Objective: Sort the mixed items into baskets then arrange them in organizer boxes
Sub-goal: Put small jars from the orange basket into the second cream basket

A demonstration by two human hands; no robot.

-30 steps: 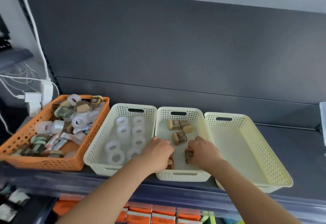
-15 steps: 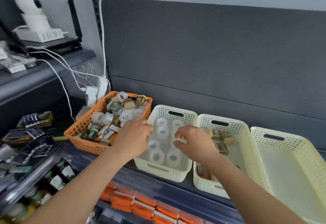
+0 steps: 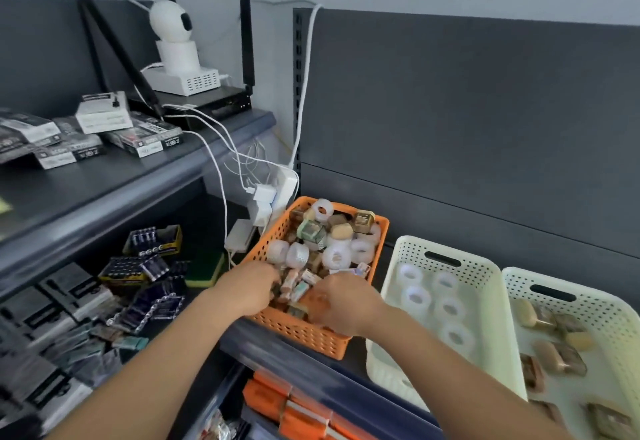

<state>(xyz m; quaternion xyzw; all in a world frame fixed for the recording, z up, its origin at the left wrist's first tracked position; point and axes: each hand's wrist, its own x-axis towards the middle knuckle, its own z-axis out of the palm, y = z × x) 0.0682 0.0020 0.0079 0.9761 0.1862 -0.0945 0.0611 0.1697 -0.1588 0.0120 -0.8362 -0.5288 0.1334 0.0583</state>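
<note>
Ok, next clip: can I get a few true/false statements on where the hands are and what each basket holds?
1. The left hand and right hand are both in the orange basket. True.
2. The orange basket is empty. False: it is piled with mixed items.
3. The cream basket beside the orange one holds white rings. True.
4. The far cream basket also holds white rings. False: it holds brown items.
5. The orange basket sits right of the cream ones. False: it sits left of them.
</note>
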